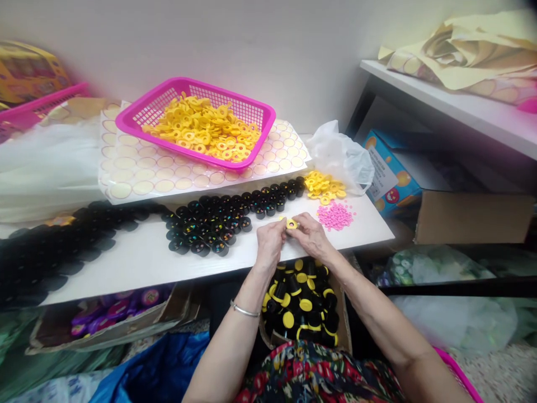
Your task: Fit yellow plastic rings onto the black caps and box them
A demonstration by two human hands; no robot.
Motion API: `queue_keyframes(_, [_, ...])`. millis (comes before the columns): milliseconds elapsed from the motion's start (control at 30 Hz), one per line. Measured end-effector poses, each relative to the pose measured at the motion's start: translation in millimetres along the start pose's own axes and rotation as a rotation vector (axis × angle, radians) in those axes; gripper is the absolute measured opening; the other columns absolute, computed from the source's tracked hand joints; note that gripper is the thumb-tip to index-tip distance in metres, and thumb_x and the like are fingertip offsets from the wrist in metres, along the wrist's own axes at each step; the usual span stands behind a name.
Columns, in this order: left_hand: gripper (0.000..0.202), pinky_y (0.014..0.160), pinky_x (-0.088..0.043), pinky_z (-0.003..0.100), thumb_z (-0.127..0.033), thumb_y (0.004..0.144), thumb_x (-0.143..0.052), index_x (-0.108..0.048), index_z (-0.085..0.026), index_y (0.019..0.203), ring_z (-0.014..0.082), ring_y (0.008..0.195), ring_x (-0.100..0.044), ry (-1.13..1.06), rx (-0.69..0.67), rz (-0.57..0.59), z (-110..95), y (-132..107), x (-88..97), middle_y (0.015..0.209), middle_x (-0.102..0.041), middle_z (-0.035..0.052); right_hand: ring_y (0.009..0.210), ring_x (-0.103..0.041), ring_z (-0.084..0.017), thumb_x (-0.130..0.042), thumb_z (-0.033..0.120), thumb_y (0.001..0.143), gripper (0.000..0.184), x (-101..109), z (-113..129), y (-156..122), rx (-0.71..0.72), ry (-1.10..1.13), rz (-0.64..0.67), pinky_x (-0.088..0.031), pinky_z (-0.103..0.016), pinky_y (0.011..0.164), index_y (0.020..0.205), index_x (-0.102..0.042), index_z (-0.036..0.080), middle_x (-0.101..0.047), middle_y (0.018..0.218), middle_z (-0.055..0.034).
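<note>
My left hand and my right hand meet at the near edge of the white table, fingers pinched together round a small yellow ring cap held between them. Just left of my hands lies a cluster of small black cups with coloured bits inside. To the right sit a heap of pink beads and a small pile of yellow rings. Below the table edge, a cardboard box holds black pieces fitted with yellow caps.
A pink basket full of yellow rings rests on sheets of round stickers at the back. More black cups spread to the left. A clear plastic bag, a blue carton and a shelf stand at right.
</note>
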State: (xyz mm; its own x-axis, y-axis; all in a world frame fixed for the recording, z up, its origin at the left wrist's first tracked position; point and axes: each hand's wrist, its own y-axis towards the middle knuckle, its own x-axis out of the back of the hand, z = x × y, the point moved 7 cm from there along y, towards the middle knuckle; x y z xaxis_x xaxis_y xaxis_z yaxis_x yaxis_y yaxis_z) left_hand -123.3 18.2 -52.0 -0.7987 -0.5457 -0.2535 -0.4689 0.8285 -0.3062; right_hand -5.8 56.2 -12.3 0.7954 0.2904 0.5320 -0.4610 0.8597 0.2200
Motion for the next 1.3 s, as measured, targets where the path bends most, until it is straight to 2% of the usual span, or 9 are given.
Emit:
queue_keyframes(100, [0.031, 0.04, -0.025, 0.019, -0.04, 0.059, -0.071, -0.065, -0.009, 0.059, 0.0042, 0.039, -0.036, 0.059, -0.055, 0.023, -2, 1, -5.1, 0.042, -0.047, -0.0041, 0.074, -0.054, -0.012, -0.059, 0.026, 0.074, 0.017, -1, -4, 0, -0.065, 0.148, -0.003, -0.044, -0.024, 0.067, 0.089, -0.065, 0.018, -0.056, 0.085, -0.0013])
queue_keyframes(300, [0.029, 0.041, -0.028, 0.018, -0.038, 0.061, -0.069, -0.065, -0.009, 0.059, 0.0052, 0.043, -0.041, 0.1, -0.076, 0.049, -5, -2, -10.2, 0.046, -0.051, -0.0028, 0.056, -0.057, -0.01, -0.065, 0.031, 0.067, 0.026, -11, -16, -9, -0.32, 0.528, -0.038, -0.046, -0.022, 0.05, 0.088, -0.065, 0.016, -0.061, 0.079, -0.0014])
queue_keyframes(500, [0.028, 0.041, -0.03, 0.019, -0.038, 0.062, -0.067, -0.066, -0.01, 0.061, 0.0063, 0.041, -0.043, 0.107, -0.075, 0.042, -2, 2, -8.9, 0.045, -0.052, -0.0029, 0.053, -0.058, -0.01, -0.066, 0.036, 0.067, 0.031, -14, -18, -7, -0.366, 0.596, -0.031, -0.049, -0.022, 0.048, 0.088, -0.065, 0.014, -0.063, 0.066, -0.0007])
queue_keyframes(733, [0.034, 0.04, -0.03, 0.019, -0.044, 0.063, -0.067, -0.064, -0.01, 0.06, 0.0067, 0.04, -0.043, 0.197, -0.098, 0.014, 3, 8, -4.4, 0.043, -0.052, -0.0024, 0.032, -0.041, -0.004, -0.063, 0.041, 0.068, 0.029, -21, -31, 0, -0.577, 0.683, -0.146, -0.027, -0.013, 0.028, 0.067, -0.061, 0.011, -0.052, 0.042, 0.002])
queue_keyframes(867, [0.031, 0.041, -0.033, 0.019, -0.043, 0.066, -0.064, -0.065, -0.012, 0.063, 0.0079, 0.041, -0.044, 0.211, -0.096, -0.041, 10, 8, -3.5, 0.043, -0.051, -0.0029, 0.031, -0.044, -0.006, -0.065, 0.038, 0.066, 0.026, -28, -36, 0, -0.676, 0.756, -0.143, -0.033, -0.014, 0.028, 0.064, -0.059, 0.012, -0.054, 0.042, 0.0015])
queue_keyframes(967, [0.029, 0.041, -0.033, 0.02, -0.041, 0.066, -0.064, -0.063, -0.013, 0.062, 0.0081, 0.04, -0.043, 0.203, -0.1, -0.086, 15, 8, -2.8, 0.043, -0.051, -0.0036, 0.031, -0.047, -0.007, -0.065, 0.033, 0.066, 0.022, -29, -39, 0, -0.696, 0.747, -0.144, -0.038, -0.016, 0.03, 0.063, -0.057, 0.013, -0.055, 0.042, 0.0008])
queue_keyframes(1133, [0.03, 0.043, -0.033, 0.02, -0.042, 0.066, -0.064, -0.063, -0.013, 0.06, 0.0082, 0.044, -0.043, 0.252, -0.148, -0.081, 12, 8, -2.5, 0.044, -0.049, -0.0031, 0.029, -0.046, -0.009, -0.061, 0.032, 0.069, 0.022, -26, -36, 2, -0.651, 0.633, -0.176, -0.034, -0.016, 0.028, 0.06, -0.054, 0.014, -0.051, 0.037, 0.0017])
queue_keyframes(1233, [0.036, 0.045, -0.033, 0.02, -0.047, 0.071, -0.06, -0.064, -0.012, 0.065, 0.0086, 0.047, -0.043, 0.244, -0.176, 0.006, 5, 2, -3.8, 0.049, -0.05, -0.0017, 0.029, -0.046, -0.009, -0.06, 0.038, 0.07, 0.025, -27, -31, 0, -0.625, 0.656, -0.161, -0.035, -0.017, 0.028, 0.061, -0.052, 0.016, -0.049, 0.036, 0.0037])
queue_keyframes(1300, [0.035, 0.048, -0.034, 0.02, -0.047, 0.072, -0.06, -0.065, -0.012, 0.071, 0.008, 0.051, -0.044, 0.239, -0.221, 0.139, -1, -5, -8.2, 0.058, -0.053, -0.0008, 0.03, -0.046, -0.008, -0.061, 0.041, 0.068, 0.028, -26, -27, -6, -0.614, 0.72, -0.176, -0.036, -0.017, 0.03, 0.062, -0.05, 0.016, -0.049, 0.039, 0.005])
